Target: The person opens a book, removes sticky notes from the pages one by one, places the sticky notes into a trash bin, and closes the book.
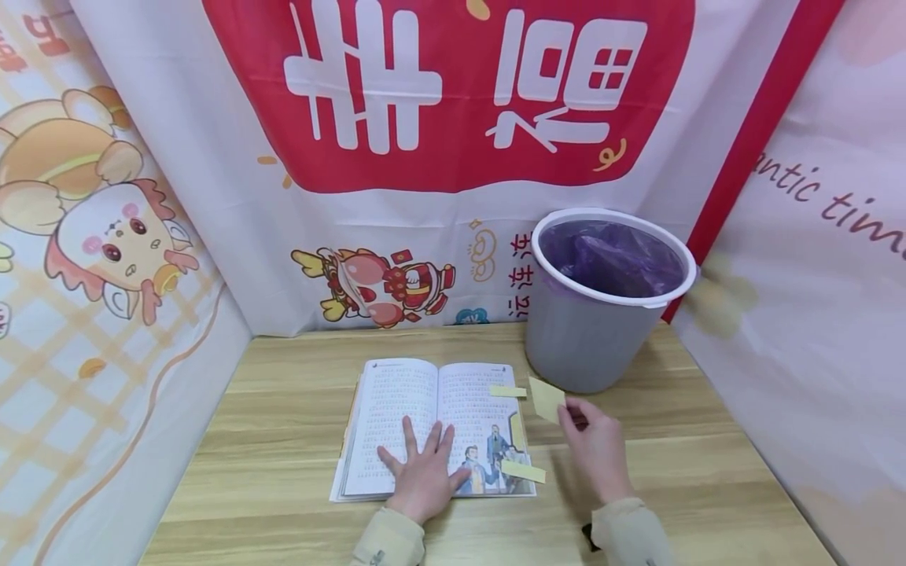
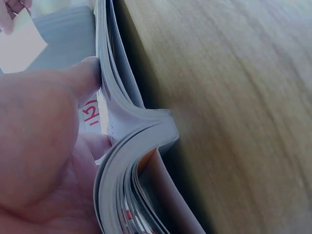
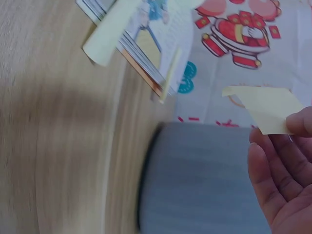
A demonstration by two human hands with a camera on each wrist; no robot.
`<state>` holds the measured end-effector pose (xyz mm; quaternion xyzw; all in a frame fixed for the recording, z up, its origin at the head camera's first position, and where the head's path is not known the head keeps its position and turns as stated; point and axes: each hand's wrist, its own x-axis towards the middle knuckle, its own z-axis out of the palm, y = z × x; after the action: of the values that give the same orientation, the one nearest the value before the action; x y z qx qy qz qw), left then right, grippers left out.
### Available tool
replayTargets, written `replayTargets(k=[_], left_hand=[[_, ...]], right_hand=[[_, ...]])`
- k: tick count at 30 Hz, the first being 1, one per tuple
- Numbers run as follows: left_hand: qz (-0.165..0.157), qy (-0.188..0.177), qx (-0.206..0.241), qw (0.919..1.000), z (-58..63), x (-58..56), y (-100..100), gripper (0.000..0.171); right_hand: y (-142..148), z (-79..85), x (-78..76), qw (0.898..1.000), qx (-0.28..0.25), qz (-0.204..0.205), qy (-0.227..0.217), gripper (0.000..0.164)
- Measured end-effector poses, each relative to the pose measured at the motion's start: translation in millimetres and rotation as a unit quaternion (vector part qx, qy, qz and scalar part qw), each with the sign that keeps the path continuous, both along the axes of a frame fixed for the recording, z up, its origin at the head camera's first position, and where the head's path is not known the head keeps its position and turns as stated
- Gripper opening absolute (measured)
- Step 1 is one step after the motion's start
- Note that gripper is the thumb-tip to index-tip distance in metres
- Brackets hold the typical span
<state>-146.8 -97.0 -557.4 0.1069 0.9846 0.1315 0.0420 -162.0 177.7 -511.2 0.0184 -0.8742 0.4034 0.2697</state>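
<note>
An open book (image 1: 403,393) lies on the table, with printed text and a coloured picture on its right page. My left hand (image 1: 425,475) rests on its lower middle, fingers spread over both pages. Two pale yellow sticky notes stick out past the right page's edge, an upper sticky note (image 1: 507,391) and a lower sticky note (image 1: 524,472). Just right of the book, my right hand (image 1: 598,448) pinches another yellow sticky note (image 1: 546,399) between thumb and finger, raised off the table. In the right wrist view this held note (image 3: 270,109) has one bent end.
A grey bin (image 1: 587,338) with a white rim and purple liner stands behind my right hand, at the table's back right. Printed cloth (image 1: 453,212) hangs along the back and both sides. The wooden table (image 1: 283,440) extends around the book.
</note>
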Motion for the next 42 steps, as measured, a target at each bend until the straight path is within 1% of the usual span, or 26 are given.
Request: replayTargets(k=[5, 10, 14, 17, 21, 23, 26, 31, 34, 38, 42], left_hand=[[0.001, -0.001, 0.003, 1.0, 1.0, 0.6, -1, 0.077], [0.004, 0.001, 0.007, 1.0, 3.0, 0.8, -1, 0.077], [0.006, 0.0, 0.007, 1.0, 3.1, 0.8, -1, 0.077], [0.005, 0.001, 0.008, 1.0, 2.9, 0.6, -1, 0.077], [0.005, 0.0, 0.011, 0.9999, 2.6, 0.6, -2, 0.077], [0.004, 0.0, 0.013, 0.9999, 2.2, 0.6, -2, 0.077], [0.003, -0.001, 0.011, 0.9999, 1.8, 0.8, -2, 0.077], [0.001, 0.001, 0.011, 0.9999, 1.4, 0.9, -1, 0.077], [0.0, 0.004, 0.017, 0.9998, -0.3, 0.0, -1, 0.077], [0.003, 0.005, 0.019, 0.9998, -5.6, -1.6, -1, 0.079], [0.002, 0.009, 0.02, 0.9998, -8.3, -1.8, -1, 0.079]], right_hand=[[13, 6.7, 9.8, 0.999, -0.025, -0.03, -0.018, 0.007], [27, 9.6, 18.5, 0.997, -0.032, -0.059, -0.024, 0.009], [38, 11.7, 24.0, 0.996, -0.032, -0.081, -0.016, 0.011], [46, 15.4, 27.5, 0.995, -0.033, -0.095, 0.0, 0.011], [55, 27.1, 31.3, 0.993, -0.04, -0.11, 0.02, 0.011], [59, 37.1, 32.8, 0.992, -0.045, -0.117, 0.027, 0.011], [65, 56.3, 34.1, 0.99, -0.058, -0.122, 0.04, 0.011], [77, 91.9, 28.0, 0.987, -0.078, -0.112, 0.089, 0.012], [83, 116.0, 20.1, 0.984, -0.083, -0.107, 0.118, 0.014], [88, 149.3, 3.8, 0.983, -0.065, -0.107, 0.135, 0.019], [92, 176.6, -18.2, 0.986, -0.051, -0.095, 0.126, 0.025]])
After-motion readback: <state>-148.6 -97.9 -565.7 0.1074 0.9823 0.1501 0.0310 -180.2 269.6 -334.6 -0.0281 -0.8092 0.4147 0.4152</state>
